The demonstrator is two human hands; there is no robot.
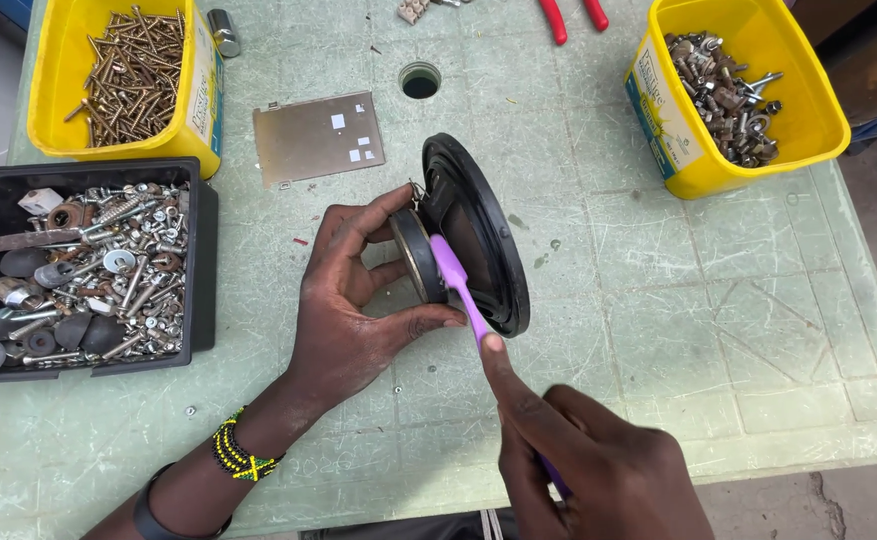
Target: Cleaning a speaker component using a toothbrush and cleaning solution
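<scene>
Seen from the head camera, a round black speaker [473, 240] is being held up on its edge over the green bench [658, 330], near the middle. It looks like the cleaning step is in hand: the back of the speaker is being brushed with a purple toothbrush [455, 285]. The left hand [358, 300] is curled around the metal magnet at the back of the speaker, with the thumb on top and the fingers under it, so the hand is partly closed and the speaker is gripped firmly. The right hand [588, 460] is closed around the handle of the toothbrush, and its first finger is laid along the handle to push the brush head against the speaker. For the next bit, it is judged that the speaker would need to be kept steady and turned a little, so that another part can be reached by the brush. A thin metal plate [318, 137] is lying flat on the bench just behind the speaker. A black tray [203, 260] full of screws and washers is set to the left. A yellow tub [48, 90] of long screws is seen at the far left, and another yellow tub [808, 90] of nuts and bolts at the far right.
</scene>
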